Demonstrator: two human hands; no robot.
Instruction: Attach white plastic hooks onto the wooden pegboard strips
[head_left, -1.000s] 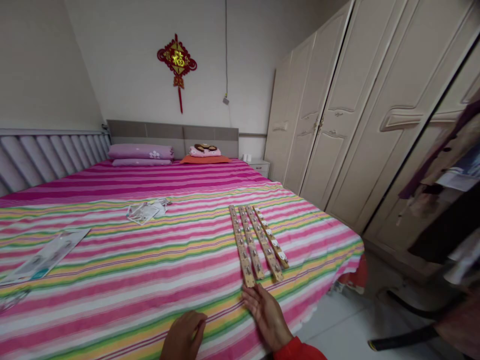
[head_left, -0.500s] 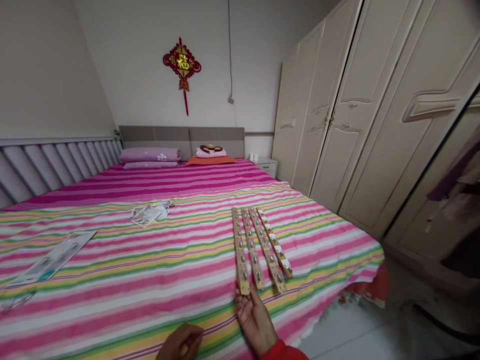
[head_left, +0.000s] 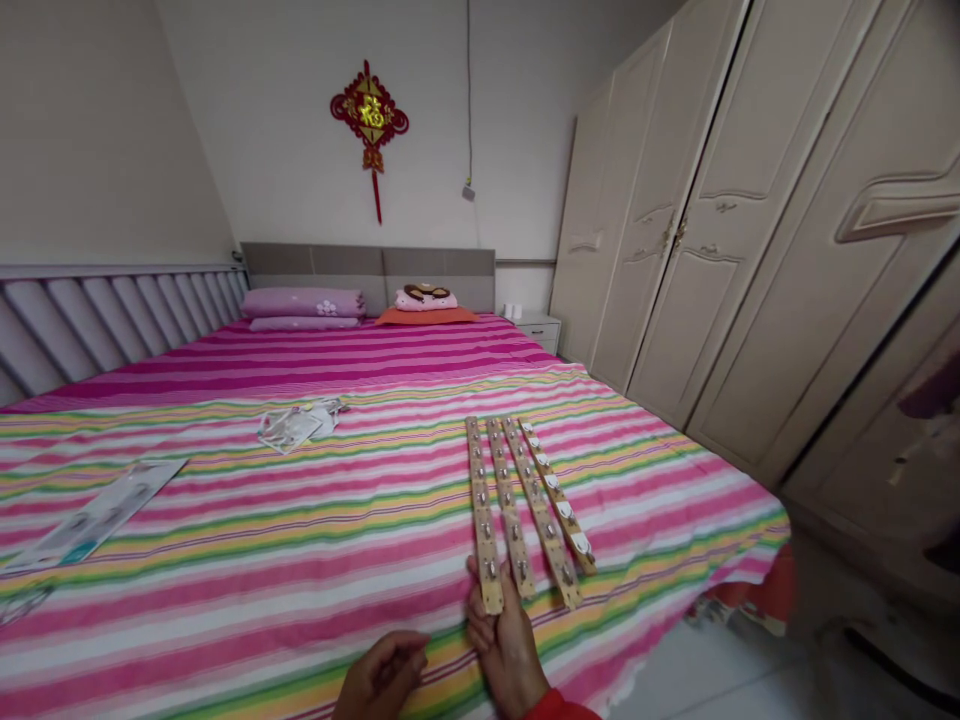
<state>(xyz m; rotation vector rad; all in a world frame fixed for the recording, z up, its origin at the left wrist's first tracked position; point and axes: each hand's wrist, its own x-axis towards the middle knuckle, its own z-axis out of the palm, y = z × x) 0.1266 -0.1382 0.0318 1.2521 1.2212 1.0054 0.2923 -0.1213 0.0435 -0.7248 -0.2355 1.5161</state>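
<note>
Since a second ago, both hands have crept forward on the striped bedspread. Left hand rests loosely curled, holding nothing. Right hand, nearer, has its fingers under the near end of the leftmost of four wooden hook racks, whose long axes run straight away from it.

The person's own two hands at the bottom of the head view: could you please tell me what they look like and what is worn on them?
Both hands are bare, with no gloves. The right hand emerges from a bright red sleeve, whose cuff shows at the wrist. The left hand shows only as far as the wrist at the picture's lower edge, so no sleeve is visible there. No rings, watch or markings can be made out on either.
</note>
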